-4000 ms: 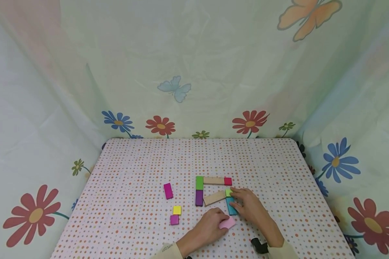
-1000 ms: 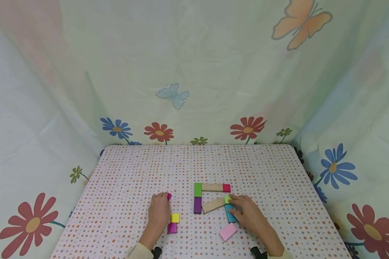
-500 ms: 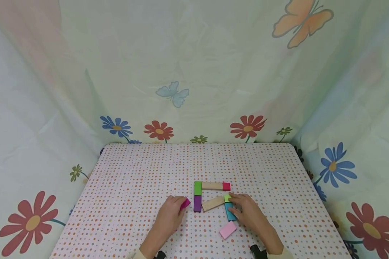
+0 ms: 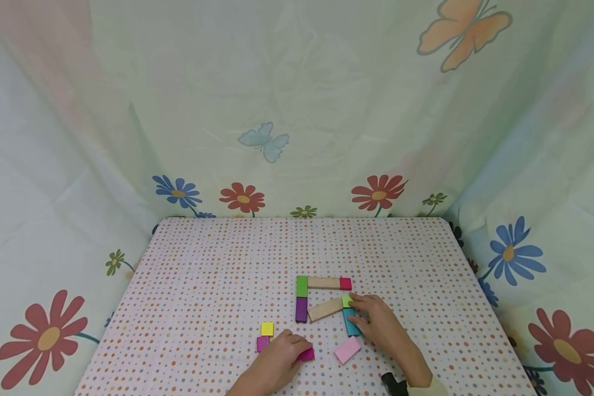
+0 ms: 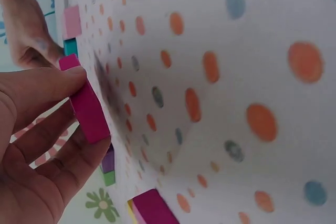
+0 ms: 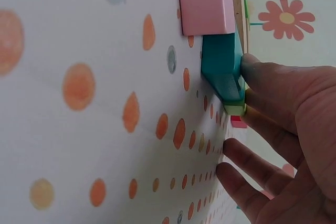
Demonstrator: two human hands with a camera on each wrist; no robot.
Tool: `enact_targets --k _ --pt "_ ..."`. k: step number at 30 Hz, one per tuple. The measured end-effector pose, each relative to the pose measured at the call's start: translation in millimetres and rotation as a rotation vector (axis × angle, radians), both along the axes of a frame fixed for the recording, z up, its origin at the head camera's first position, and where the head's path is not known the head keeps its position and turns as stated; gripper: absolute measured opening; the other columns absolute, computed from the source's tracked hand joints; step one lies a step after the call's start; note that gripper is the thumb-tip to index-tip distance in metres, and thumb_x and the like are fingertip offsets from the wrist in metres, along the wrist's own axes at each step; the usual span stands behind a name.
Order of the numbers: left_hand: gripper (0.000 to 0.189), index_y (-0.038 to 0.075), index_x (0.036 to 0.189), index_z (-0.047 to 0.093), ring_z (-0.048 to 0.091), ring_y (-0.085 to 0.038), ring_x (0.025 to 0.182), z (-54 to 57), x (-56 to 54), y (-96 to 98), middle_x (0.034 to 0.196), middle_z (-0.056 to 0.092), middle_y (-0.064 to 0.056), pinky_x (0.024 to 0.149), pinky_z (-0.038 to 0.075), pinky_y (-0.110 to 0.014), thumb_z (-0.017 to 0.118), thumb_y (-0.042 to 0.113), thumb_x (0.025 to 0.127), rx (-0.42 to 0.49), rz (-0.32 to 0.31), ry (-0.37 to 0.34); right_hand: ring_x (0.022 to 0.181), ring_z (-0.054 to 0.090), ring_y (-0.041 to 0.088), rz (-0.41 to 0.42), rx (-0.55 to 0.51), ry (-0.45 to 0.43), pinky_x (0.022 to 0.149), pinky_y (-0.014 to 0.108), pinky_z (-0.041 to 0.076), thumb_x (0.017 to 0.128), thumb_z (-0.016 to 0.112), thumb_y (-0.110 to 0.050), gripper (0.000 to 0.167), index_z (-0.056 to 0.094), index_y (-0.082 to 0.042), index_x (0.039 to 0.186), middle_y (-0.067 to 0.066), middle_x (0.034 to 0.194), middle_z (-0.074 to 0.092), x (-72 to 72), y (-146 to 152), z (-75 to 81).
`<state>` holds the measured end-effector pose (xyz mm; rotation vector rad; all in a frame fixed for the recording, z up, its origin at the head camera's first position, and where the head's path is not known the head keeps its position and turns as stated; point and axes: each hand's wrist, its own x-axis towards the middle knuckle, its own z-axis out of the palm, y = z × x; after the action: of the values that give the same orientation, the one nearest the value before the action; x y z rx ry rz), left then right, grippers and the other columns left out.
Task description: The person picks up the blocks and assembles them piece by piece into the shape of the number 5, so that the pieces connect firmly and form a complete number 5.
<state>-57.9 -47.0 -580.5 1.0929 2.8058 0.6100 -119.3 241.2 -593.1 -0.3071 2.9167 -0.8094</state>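
Observation:
My left hand [image 4: 279, 360] pinches a magenta block [image 5: 90, 109] between thumb and fingertips, in front of the block arrangement; a shadow falls on the table beside it in the left wrist view. My right hand [image 4: 381, 324] rests its thumb on the teal block [image 6: 219, 59] and its index fingertip at the light green cube [image 4: 347, 301]; its other fingers extend past them. A pink block [image 4: 347, 350] lies slantwise at the teal block's near end. From the light green cube a plain wooden plank [image 4: 325, 310] runs left to a purple block [image 4: 301, 309].
Behind the purple block lie a green block [image 4: 302, 286], another wooden plank [image 4: 324, 282] and a red cube [image 4: 345, 284], in a row. A yellow cube [image 4: 267, 329] and a magenta cube [image 4: 262, 344] sit left. The dotted table [image 4: 218, 258] meets a flowered curtain behind.
My left hand let go of the pink block, reached left to the magenta block, took it and carried it right and nearer the front. My right hand stays at the teal and light green blocks.

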Motion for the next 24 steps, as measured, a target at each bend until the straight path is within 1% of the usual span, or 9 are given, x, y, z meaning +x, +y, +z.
enact_targets --k 2,4,7,10,13,19,24 --pt "0.032 0.015 0.122 0.077 0.067 -0.010 0.106 -3.4 1.7 -0.1 0.119 0.078 0.003 0.092 0.057 -0.020 0.080 0.008 0.091 -0.004 -0.018 0.023 0.137 0.060 0.036 0.001 0.004 0.000 0.115 0.058 0.049 0.093 0.082 -0.023 0.042 0.075 -0.005 0.130 0.009 0.151 0.065 -0.3 0.1 0.3" --pt "0.032 0.015 0.122 0.077 0.067 -0.010 0.107 -6.9 3.3 0.2 0.118 0.078 0.004 0.092 0.057 -0.020 0.080 0.009 0.091 -0.007 -0.025 0.028 0.137 0.060 0.036 0.003 0.010 0.001 0.115 0.059 0.049 0.093 0.082 -0.024 0.042 0.075 -0.005 0.130 0.009 0.151 0.065 -0.2 -0.1 1.0" --pt "0.031 0.015 0.122 0.077 0.066 -0.010 0.108 -11.7 4.9 1.6 0.117 0.076 0.004 0.093 0.057 -0.020 0.080 0.010 0.091 -0.006 -0.024 0.024 0.137 0.060 0.037 0.003 0.016 0.000 0.115 0.059 0.048 0.093 0.082 -0.024 0.042 0.075 -0.005 0.130 0.009 0.151 0.065 0.1 -0.5 1.3" --pt "0.031 0.015 0.121 0.078 0.065 -0.010 0.108 -14.7 5.7 3.5 0.116 0.075 0.005 0.094 0.057 -0.021 0.081 0.010 0.090 -0.003 -0.023 0.041 0.137 0.059 0.037 -0.002 0.014 -0.008 0.115 0.060 0.048 0.093 0.082 -0.024 0.042 0.075 -0.005 0.130 0.009 0.151 0.065 0.8 -1.2 1.7" --pt "0.031 0.014 0.120 0.078 0.064 -0.009 0.107 -15.3 6.0 5.5 0.116 0.074 0.004 0.094 0.057 -0.020 0.081 0.010 0.090 0.000 -0.034 0.063 0.138 0.059 0.037 -0.010 0.015 -0.017 0.116 0.061 0.048 0.093 0.082 -0.024 0.042 0.075 -0.006 0.130 0.009 0.151 0.065 1.4 -1.8 1.3" --pt "0.033 0.015 0.124 0.078 0.060 -0.006 0.104 -15.7 7.0 12.4 0.117 0.071 0.005 0.090 0.054 -0.014 0.080 0.009 0.092 0.003 -0.027 0.041 0.138 0.058 0.037 -0.009 0.019 -0.017 0.116 0.061 0.047 0.093 0.082 -0.025 0.042 0.075 -0.006 0.131 0.008 0.152 0.064 1.2 -1.4 0.5" --pt "0.029 0.016 0.121 0.079 0.059 -0.005 0.101 -19.1 6.1 18.4 0.115 0.071 0.006 0.087 0.052 -0.013 0.081 0.012 0.092 0.011 -0.027 0.063 0.139 0.058 0.037 -0.006 0.016 -0.012 0.116 0.061 0.047 0.094 0.082 -0.025 0.042 0.075 -0.006 0.131 0.008 0.152 0.064 0.6 -0.6 0.2"
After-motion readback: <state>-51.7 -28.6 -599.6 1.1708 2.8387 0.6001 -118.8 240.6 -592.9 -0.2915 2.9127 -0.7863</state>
